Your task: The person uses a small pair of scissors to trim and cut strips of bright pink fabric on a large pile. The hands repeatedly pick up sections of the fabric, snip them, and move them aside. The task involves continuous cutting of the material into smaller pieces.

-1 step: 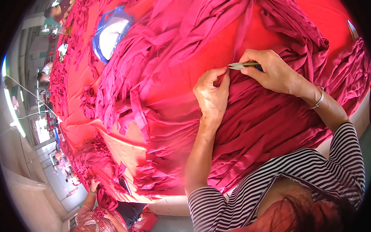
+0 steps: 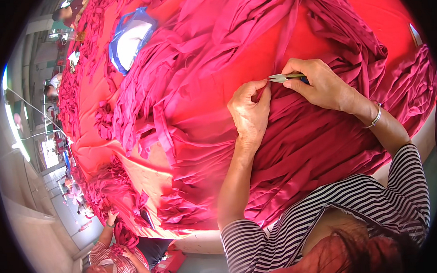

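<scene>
Thread snips (image 2: 280, 78) are gripped in my right hand (image 2: 320, 82), between thumb and fingers, with the pale blades pointing left. My left hand (image 2: 251, 109) is closed in a pinch on a dark red fabric strip (image 2: 260, 93), whose end shows between thumb and forefinger. The blade tips lie right at the left fingertips. Long dark red fabric strips (image 2: 296, 148) lie heaped beneath both hands and toward my body. A smooth bright red cloth (image 2: 235, 71) shows under the strips.
A blue and white plastic bag (image 2: 132, 41) lies on the strips at the far left. At the lower left, a person in a striped top (image 2: 119, 262) handles other strips at the table's edge. More people are in the background at the left. A red bag (image 2: 169, 266) is below the table.
</scene>
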Demonstrator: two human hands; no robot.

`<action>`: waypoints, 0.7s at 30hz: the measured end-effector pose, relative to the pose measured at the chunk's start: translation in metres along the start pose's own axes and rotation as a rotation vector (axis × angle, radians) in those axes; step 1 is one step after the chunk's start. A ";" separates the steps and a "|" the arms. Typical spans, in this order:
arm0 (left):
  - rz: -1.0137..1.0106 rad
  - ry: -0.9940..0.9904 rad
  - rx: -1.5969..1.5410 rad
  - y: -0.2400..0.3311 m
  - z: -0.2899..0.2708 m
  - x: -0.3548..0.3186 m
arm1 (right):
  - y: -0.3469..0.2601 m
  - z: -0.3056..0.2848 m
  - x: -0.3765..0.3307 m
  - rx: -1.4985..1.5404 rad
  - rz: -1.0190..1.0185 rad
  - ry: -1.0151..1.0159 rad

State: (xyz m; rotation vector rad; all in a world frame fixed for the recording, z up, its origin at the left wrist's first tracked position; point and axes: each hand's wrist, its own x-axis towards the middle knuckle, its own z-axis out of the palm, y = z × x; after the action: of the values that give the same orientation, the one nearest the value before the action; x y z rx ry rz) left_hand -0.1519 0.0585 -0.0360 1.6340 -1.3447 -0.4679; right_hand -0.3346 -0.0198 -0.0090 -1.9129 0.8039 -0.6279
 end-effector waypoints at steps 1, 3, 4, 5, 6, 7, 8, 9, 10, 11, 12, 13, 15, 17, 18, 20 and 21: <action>-0.001 0.002 -0.011 0.000 0.000 0.000 | -0.001 0.001 0.000 0.008 0.014 -0.011; -0.005 0.006 -0.032 0.001 0.000 0.000 | 0.001 0.002 0.000 -0.005 0.008 -0.009; -0.019 0.002 -0.030 0.001 0.000 0.000 | 0.002 0.003 0.000 -0.012 0.007 -0.008; -0.034 -0.002 -0.028 0.002 0.000 0.000 | 0.004 0.004 0.000 -0.022 0.001 -0.006; -0.048 -0.007 -0.026 0.002 0.001 0.000 | 0.005 0.004 0.000 -0.032 -0.005 -0.004; -0.051 -0.003 -0.035 0.003 0.001 0.000 | 0.007 0.004 0.000 -0.042 -0.012 -0.002; -0.053 0.002 -0.045 0.004 0.001 0.000 | 0.008 0.004 0.000 -0.038 -0.008 0.032; -0.056 0.006 -0.054 0.004 0.002 -0.001 | 0.010 0.003 0.000 -0.033 -0.004 0.066; -0.056 0.003 -0.045 0.003 0.002 -0.001 | 0.010 0.003 0.001 -0.027 -0.002 0.099; -0.056 0.001 -0.035 0.003 0.001 -0.001 | 0.008 0.001 0.003 -0.020 0.004 0.120; -0.057 -0.001 -0.025 0.002 0.001 -0.002 | 0.004 -0.003 0.006 -0.012 0.010 0.140; -0.061 -0.004 -0.030 0.001 0.000 -0.001 | -0.002 -0.007 0.010 -0.001 0.011 0.163; -0.070 -0.007 -0.038 0.000 0.000 -0.003 | -0.006 -0.008 0.018 0.013 -0.026 0.140; -0.009 -0.027 -0.098 -0.003 0.001 -0.001 | -0.004 -0.003 0.029 0.064 -0.108 0.140; 0.022 -0.037 -0.128 -0.005 0.003 -0.001 | 0.000 0.002 0.033 0.016 -0.127 0.129; 0.195 -0.089 -0.143 -0.002 0.004 0.004 | 0.003 0.007 0.037 -0.130 -0.327 0.151; 0.222 -0.130 -0.126 0.000 0.003 0.005 | 0.006 0.005 0.035 -0.279 -0.396 0.166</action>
State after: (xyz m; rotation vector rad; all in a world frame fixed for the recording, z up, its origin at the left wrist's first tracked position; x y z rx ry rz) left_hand -0.1528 0.0528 -0.0363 1.3530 -1.5413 -0.5209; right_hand -0.3096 -0.0456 -0.0132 -2.3257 0.6424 -0.9662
